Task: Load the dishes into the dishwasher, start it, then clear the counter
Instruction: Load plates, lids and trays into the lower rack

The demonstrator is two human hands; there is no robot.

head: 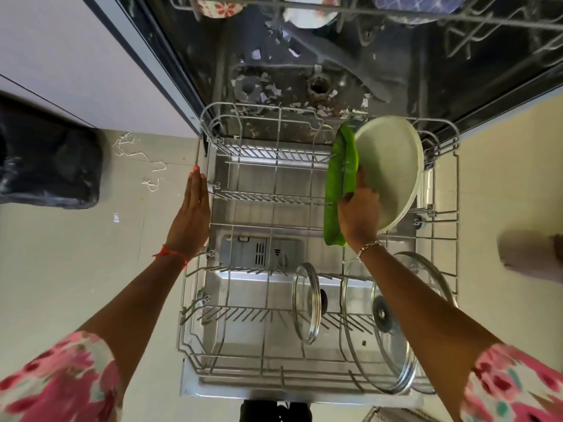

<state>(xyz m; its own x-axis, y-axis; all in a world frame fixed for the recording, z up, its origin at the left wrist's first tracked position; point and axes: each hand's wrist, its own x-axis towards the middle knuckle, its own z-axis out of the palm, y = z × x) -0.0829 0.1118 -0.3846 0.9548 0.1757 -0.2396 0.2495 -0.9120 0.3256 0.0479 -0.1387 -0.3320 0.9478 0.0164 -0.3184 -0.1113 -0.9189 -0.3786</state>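
The dishwasher's lower rack [275, 196] is pulled out over the open door. My right hand [359, 213] grips a green leaf-shaped plate [336, 190], held on edge at the rack's right side, right next to white round plates [393, 169] standing upright there. My left hand [195, 205] lies flat with straight fingers against the rack's left rim. Two glass lids [306, 303] [387, 333] stand in the near right part of the rack. The upper rack [350, 10] at the top holds bowls and cups.
A black bag [48, 159] sits on the floor at the left, with bits of white string [143, 162] near it. A brownish object [531, 254] lies on the floor at the right. The dishwasher tub floor [289, 86] looks dirty, with flaking bits.
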